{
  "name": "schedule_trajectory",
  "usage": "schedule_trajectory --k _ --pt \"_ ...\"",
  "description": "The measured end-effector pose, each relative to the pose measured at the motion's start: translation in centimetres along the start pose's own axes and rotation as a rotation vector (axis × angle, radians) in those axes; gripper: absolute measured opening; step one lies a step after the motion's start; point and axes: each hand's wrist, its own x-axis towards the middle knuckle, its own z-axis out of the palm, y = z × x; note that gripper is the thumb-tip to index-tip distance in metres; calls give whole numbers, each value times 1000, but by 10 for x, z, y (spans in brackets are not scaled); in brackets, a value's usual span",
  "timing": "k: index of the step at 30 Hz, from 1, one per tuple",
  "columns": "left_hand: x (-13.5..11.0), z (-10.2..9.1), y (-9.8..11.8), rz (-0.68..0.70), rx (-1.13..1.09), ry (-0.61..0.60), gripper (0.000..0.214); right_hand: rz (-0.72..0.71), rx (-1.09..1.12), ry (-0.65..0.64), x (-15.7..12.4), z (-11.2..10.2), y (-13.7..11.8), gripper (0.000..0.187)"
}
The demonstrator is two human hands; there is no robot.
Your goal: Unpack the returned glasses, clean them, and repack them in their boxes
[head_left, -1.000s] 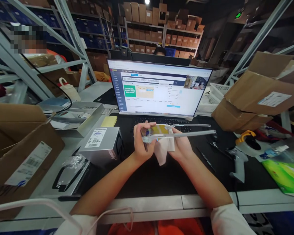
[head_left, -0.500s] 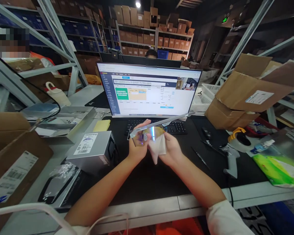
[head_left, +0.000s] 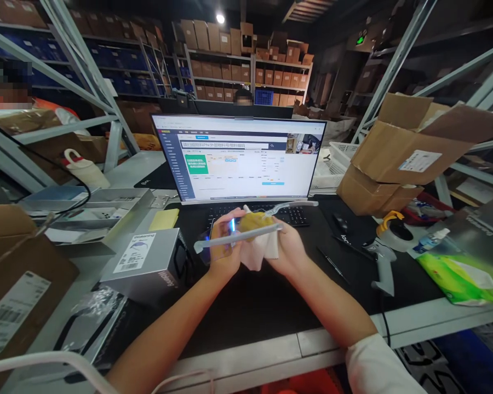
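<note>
You hold the clear glasses point(head_left: 238, 236) up in front of you, over the black mat point(head_left: 271, 306) on the counter point(head_left: 271, 352). Think of the glasses as the middle of a clock, with 12 straight ahead.

Your left hand point(head_left: 225, 254) is on the 8 o'clock side. Its fingers are curled around one end of the glasses and hold on to it. Your right hand point(head_left: 290, 249) is on the 4 o'clock side. It is mostly closed around a white cloth point(head_left: 257, 254), but some of its fingers hide behind the cloth and the glasses. The cloth is bunched up at the yellow lens point(head_left: 257, 220) and hangs down at 6 o'clock. Both arms of the glasses are folded out.

At 12 o'clock is a big bright screen point(head_left: 230, 189), with the keyboard point(head_left: 298, 216) in front of it. The yellow paper pad point(head_left: 164, 220) is at 9 o'clock. A gray box point(head_left: 127, 276) with a picture of glasses on its label sits between 8 and 9. The mouse point(head_left: 340, 221) and the roll of tape point(head_left: 395, 235) are at 3 o'clock. A thin pen point(head_left: 332, 265) lies near 4. The gray scanner point(head_left: 384, 268) is between 3 and 4, and the green pack point(head_left: 452, 282) is farther out that way. Brown boxes point(head_left: 394, 153) are stacked at 2 o'clock.
</note>
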Motion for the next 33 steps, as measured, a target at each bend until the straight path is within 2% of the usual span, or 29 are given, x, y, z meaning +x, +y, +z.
schedule_trajectory --k 3,8,12,18,23,28,30,33 --pt "1 -1 0 29 27 21 32 -56 21 7 -3 -1 0 35" --pt "2 0 -2 48 46 24 32 12 -12 -1 -1 0 7 28" --pt "0 1 -6 66 34 21 34 -67 -5 61 -1 1 3 33" --pt "-2 -1 -11 -5 19 66 35 -23 -42 134 2 -1 18 28" --pt "0 -2 -10 63 52 45 32 -190 -4 154 1 -2 3 33" --pt "0 -1 -14 68 7 13 35 -40 -14 254 -2 5 15 33" --pt "-1 -2 -16 33 -15 21 34 -91 -2 270 -2 5 12 35" --pt "-2 -2 -17 -15 -37 18 34 -203 24 207 -1 3 6 34"
